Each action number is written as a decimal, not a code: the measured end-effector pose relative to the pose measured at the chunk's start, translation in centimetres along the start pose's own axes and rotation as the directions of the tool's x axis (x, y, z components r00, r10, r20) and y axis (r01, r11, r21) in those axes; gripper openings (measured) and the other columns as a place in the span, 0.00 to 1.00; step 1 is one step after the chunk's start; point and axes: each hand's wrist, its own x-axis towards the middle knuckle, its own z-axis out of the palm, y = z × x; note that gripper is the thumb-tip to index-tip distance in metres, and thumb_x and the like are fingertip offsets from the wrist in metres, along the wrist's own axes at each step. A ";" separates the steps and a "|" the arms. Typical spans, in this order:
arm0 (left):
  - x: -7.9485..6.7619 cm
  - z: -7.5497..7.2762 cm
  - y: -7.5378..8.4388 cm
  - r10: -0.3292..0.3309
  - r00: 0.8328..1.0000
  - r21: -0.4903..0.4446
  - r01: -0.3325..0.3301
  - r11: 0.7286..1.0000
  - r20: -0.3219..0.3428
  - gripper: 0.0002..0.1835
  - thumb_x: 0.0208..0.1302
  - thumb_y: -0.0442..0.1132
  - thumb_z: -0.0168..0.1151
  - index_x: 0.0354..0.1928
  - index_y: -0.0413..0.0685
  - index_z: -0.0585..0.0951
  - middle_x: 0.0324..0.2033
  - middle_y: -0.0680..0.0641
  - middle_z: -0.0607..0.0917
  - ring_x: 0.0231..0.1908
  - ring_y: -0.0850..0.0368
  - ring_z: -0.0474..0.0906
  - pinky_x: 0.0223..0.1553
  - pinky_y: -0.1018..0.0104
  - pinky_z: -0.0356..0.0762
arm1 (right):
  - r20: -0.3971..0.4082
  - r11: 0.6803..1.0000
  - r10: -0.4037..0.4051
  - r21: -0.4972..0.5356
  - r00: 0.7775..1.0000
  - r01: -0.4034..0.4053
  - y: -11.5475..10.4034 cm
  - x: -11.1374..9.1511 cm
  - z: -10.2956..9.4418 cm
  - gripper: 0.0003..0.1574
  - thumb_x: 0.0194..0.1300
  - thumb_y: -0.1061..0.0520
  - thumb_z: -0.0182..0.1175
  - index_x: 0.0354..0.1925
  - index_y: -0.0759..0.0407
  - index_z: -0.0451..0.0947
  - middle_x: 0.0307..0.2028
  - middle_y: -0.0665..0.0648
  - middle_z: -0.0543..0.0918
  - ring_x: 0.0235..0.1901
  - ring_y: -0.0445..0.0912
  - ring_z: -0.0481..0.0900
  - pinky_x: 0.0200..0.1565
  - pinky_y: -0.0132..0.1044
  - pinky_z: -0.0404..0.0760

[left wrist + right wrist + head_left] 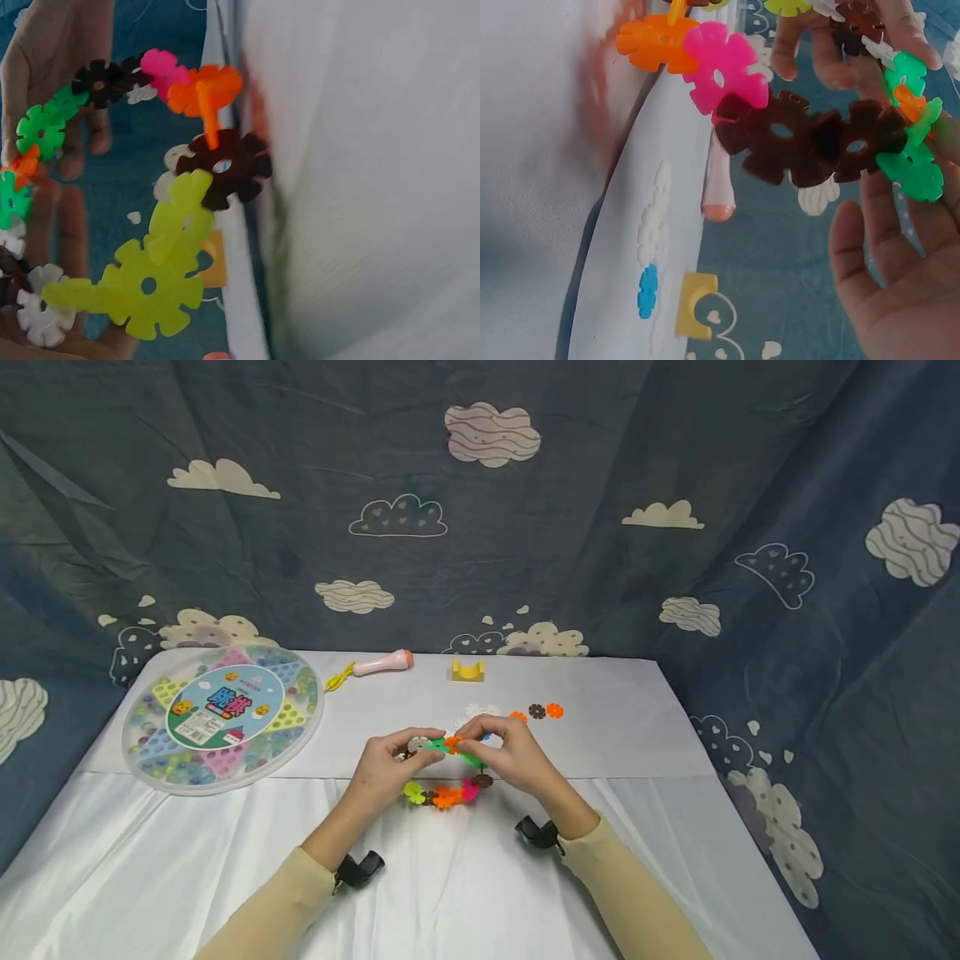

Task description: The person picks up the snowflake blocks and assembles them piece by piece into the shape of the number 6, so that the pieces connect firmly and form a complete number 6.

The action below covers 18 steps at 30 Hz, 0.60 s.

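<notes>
Centrally, both hands meet over the white surface (637, 743), holding a chain of flower-shaped discs (447, 797) that curves round in a loop between them. Fingers of the left hand (384, 770) pinch it near a white and a green disc; those of the right hand (513, 758) pinch it beside a small orange piece. Beyond the right hand lie a loose brown disc (537, 711) and an orange disc (555, 711). Farther back sit a yellow stand (468, 673) and a pink handle (381, 663) with a yellow cord (339, 677); a round game board (225, 706) lies at left.
</notes>
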 end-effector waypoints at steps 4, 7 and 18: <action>0.6 -1.0 -0.1 -0.002 1.000 -0.056 0.003 0.998 0.016 0.20 0.78 0.54 0.62 0.66 0.60 0.83 0.56 0.49 0.90 0.47 0.57 0.84 0.49 0.67 0.81 | -0.019 0.977 0.183 0.117 0.983 -0.180 0.1 0.3 -0.3 0.08 0.74 0.54 0.67 0.41 0.57 0.88 0.44 0.53 0.90 0.45 0.45 0.85 0.50 0.38 0.85; 1.1 -1.8 -0.5 -0.002 1.000 -0.167 0.001 0.986 -0.005 0.23 0.85 0.54 0.49 0.71 0.53 0.77 0.63 0.44 0.86 0.55 0.55 0.83 0.58 0.66 0.81 | -0.058 0.935 0.286 0.235 0.956 -0.266 0.4 0.4 -0.8 0.09 0.74 0.53 0.67 0.42 0.58 0.87 0.40 0.51 0.89 0.43 0.45 0.85 0.48 0.36 0.84; 1.6 -1.8 -1.8 -0.112 0.969 -0.290 0.174 0.941 0.219 0.35 0.73 0.32 0.66 0.78 0.45 0.64 0.62 0.32 0.82 0.45 0.62 0.90 0.50 0.58 0.90 | -0.119 0.822 0.419 0.470 0.900 -0.321 2.0 1.0 -2.0 0.11 0.76 0.52 0.65 0.37 0.57 0.83 0.30 0.50 0.88 0.34 0.46 0.87 0.44 0.39 0.82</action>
